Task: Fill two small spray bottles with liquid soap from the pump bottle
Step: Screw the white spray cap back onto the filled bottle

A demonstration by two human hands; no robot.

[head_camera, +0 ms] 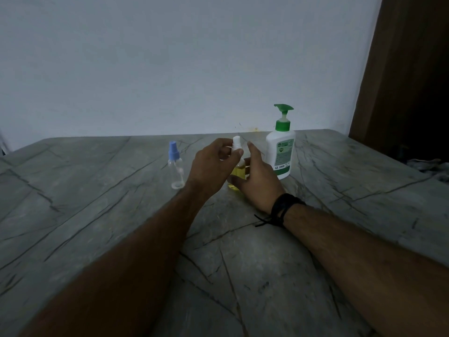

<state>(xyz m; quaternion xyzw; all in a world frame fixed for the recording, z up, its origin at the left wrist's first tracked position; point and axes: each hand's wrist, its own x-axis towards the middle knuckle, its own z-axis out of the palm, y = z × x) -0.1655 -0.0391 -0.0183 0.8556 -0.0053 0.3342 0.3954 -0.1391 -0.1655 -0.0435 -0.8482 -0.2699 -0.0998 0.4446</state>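
— So where was the yellow-filled spray bottle point(237, 170)?
— Upright beside the pump bottle point(280, 152); left hand point(211, 166) pinched its white cap, right hand point(257, 177) cupped its base. The blue-capped bottle point(176, 166) stood apart, untouched.

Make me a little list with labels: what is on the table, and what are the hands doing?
surface: grey stone table
left hand: pinches the white sprayer top
right hand: steadies the bottle's lower part
held bottle: small, yellow liquid inside, upright
other spray bottle: blue top, looks empty
pump bottle: white, green pump, upright, untouched
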